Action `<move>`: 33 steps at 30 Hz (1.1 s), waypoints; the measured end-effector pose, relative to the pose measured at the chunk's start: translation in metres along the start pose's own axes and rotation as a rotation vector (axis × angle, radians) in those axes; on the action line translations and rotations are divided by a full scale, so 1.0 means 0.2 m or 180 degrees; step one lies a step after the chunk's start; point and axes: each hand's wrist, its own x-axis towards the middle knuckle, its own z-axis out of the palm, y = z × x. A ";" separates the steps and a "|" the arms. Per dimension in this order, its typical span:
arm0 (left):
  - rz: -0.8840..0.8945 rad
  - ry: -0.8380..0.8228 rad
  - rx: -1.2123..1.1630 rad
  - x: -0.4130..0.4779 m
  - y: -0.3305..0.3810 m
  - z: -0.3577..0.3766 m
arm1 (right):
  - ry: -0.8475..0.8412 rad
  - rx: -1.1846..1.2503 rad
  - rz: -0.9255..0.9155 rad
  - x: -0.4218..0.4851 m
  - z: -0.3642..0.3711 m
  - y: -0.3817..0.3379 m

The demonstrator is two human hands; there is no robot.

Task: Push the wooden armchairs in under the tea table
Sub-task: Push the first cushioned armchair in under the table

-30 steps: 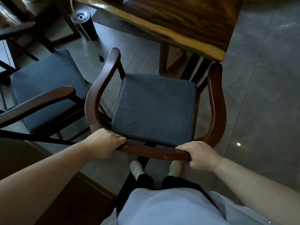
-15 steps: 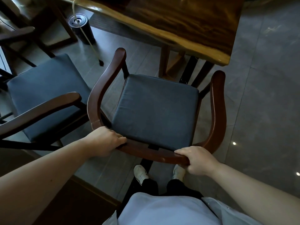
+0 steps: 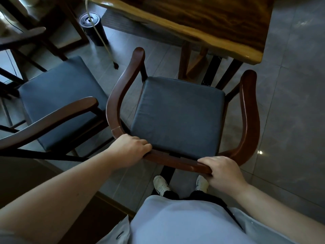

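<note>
From the head camera, both hands are clamped on the curved back rail of the wooden armchair (image 3: 249, 110) — the left hand (image 3: 131, 147) wrapped over the rail's left bend, the right hand (image 3: 223, 170) gripping it toward the right end. The chair's dark cushion (image 3: 177, 117) faces the tea table (image 3: 202, 23), whose near corner overhangs just beyond the front of the seat; the seat itself is not under the top. A second armchair (image 3: 52, 101) stands just beside it on the left. A black cylinder (image 3: 92, 29) stands on the tiled floor (image 3: 290, 120) near the table — its contents cannot be made out.
</note>
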 end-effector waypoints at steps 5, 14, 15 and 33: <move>0.0035 -0.0249 0.0051 0.00 -0.06 -0.03 | 0.0211 0.0080 -0.0033 0.03 0.03 -0.05; -0.0108 -0.0269 0.0211 0.01 -0.21 -0.10 | 0.0293 0.0104 -0.0032 0.14 0.05 -0.14; -0.0135 -0.0286 0.0214 0.01 -0.23 -0.10 | 0.0302 0.0101 -0.0027 0.15 0.05 -0.14; -0.0391 0.0274 0.0187 0.01 -0.30 -0.16 | -0.1166 0.0200 -0.0152 0.31 -0.07 0.03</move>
